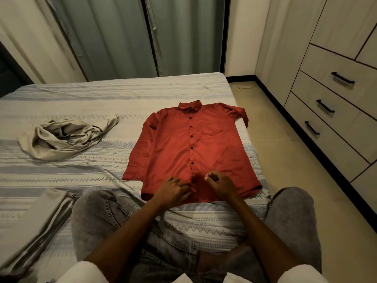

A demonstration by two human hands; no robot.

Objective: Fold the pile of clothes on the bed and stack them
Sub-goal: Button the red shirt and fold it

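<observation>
- Red button-up shirt [183,152]: smooth cloth, long sleeves, dark buttons, chest pocket; laid flat, front up, collar away, on the bed [114,92] near its right edge.
- Left hand [173,189]: fingers curled, pinching the placket at the hem.
- Right hand [221,183]: fingers curled on the hem cloth just beside.
- Beige garment [63,137]: crumpled, well left of the shirt.
- Folded grey cloth [40,219]: flat stack, near left.
- Bedcover: white with grey woven stripes.
</observation>
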